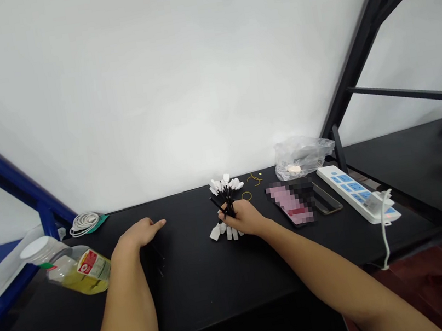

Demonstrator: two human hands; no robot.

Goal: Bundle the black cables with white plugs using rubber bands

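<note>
Ok so from my end, the right hand (242, 218) has its fingers (223, 216) curled tight round the middle of a bundle of black stems (230, 205), white tabs fanning out above and below the grip, and it stands roughly upright over the worktop (205, 284). The left hand (140, 234) sits well left of that, fingers (158, 224) loosely together and holding nothing. Just past the right fingers lie a couple of yellow bands (253, 179), with a plastic bag (302, 156), a pixelated phone (291, 205) and a power strip (353, 190) further right. Tip for a clean hold: squeeze at the bundle's waist, not on the tabs, so nothing splays out.
</note>
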